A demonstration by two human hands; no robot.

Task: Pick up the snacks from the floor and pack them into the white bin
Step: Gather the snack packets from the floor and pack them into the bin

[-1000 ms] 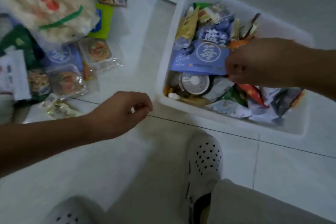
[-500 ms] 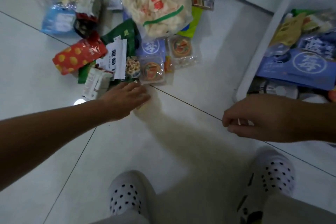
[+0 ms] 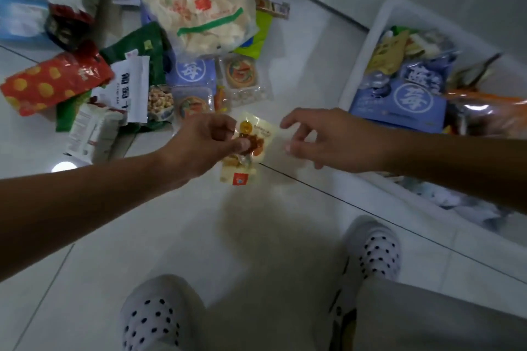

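I see the left grip (image 3: pixel 204 141) pinching a small pale yellow snack packet (image 3: pixel 241 175), thumb and curled fingers closed on its middle; the packet hangs tilted over the floor (image 3: pixel 256 239), between the loose pile of snacks and the white bin (image 3: pixel 368 45), and outside the bin. The right grip (image 3: pixel 325 137) is spread, its fingers loosely apart and holding nothing; it sits just beside the packet's right edge, and I cannot tell whether a fingertip touches the wrapper.

The bin stands to the right on the floor and already holds many packets; a blue pouch (image 3: pixel 410 100) with a white circle lies on top near its left wall, with an orange wrapper (image 3: pixel 484 100) just beside it.

The pile lies to the upper left on the tiles; a big clear bag of pale crackers (image 3: pixel 196 0) is at the back, a red bag with yellow dots (image 3: pixel 51 80) at the left, a green bag (image 3: pixel 142 48) between them, and a second blue packet (image 3: pixel 194 71) near the front beside two clear round-labelled packs (image 3: pixel 242 74); much of the rest is too blurred to name.

At the bottom I see two white shoes with black dots (image 3: pixel 154 319), one on each side of the frame's middle.
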